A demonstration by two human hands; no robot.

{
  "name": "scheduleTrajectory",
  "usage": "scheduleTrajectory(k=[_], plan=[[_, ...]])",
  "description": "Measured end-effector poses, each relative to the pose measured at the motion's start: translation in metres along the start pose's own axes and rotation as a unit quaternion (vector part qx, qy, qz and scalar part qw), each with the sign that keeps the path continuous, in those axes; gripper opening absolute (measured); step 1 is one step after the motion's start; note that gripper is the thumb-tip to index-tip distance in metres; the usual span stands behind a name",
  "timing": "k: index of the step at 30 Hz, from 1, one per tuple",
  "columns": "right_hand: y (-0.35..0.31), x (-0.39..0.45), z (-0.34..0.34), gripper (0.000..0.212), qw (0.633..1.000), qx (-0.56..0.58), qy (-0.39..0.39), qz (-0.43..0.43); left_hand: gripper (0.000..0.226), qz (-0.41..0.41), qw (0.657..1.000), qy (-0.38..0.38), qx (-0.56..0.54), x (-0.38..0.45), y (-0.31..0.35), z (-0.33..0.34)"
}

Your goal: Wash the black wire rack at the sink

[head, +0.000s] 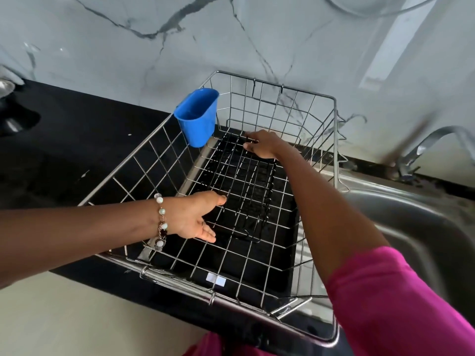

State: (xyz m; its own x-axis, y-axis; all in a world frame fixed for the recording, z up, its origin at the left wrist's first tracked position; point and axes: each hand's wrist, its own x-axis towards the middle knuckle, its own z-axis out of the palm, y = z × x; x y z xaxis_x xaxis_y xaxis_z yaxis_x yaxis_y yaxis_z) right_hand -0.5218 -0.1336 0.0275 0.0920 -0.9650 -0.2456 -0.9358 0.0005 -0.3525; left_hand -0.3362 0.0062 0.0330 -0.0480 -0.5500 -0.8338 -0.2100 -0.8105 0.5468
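The black wire rack (246, 191) lies flat inside a large silver wire dish basket (259, 104) on the black counter. My right hand (262, 147) reaches over the basket and curls its fingers around the rack's far end. My left hand (198, 217), with a beaded bracelet on the wrist, rests on the rack's near left edge, thumb and fingers closing on its wire. The steel sink (401, 222) is to the right, apart from the rack.
A blue plastic cup (198, 116) hangs on the basket's far left corner. A black drip tray (257, 273) lies under the basket. The faucet (426, 147) stands at the sink's back right. The black counter (72, 150) stretches left below a marble wall.
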Motion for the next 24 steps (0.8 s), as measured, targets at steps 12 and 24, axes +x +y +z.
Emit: scheduleTrajectory(k=[12, 24], plan=[[0.001, -0.030, -0.005, 0.066, 0.999, -0.036, -0.015, -0.003, 0.069, 0.012, 0.995, -0.010, 0.098, -0.010, -0.001, -0.003], [-0.006, -0.082, -0.058, 0.042, 0.991, -0.007, 0.101, -0.089, 0.058, 0.289, 0.796, 0.118, 0.518, -0.081, 0.062, 0.027]])
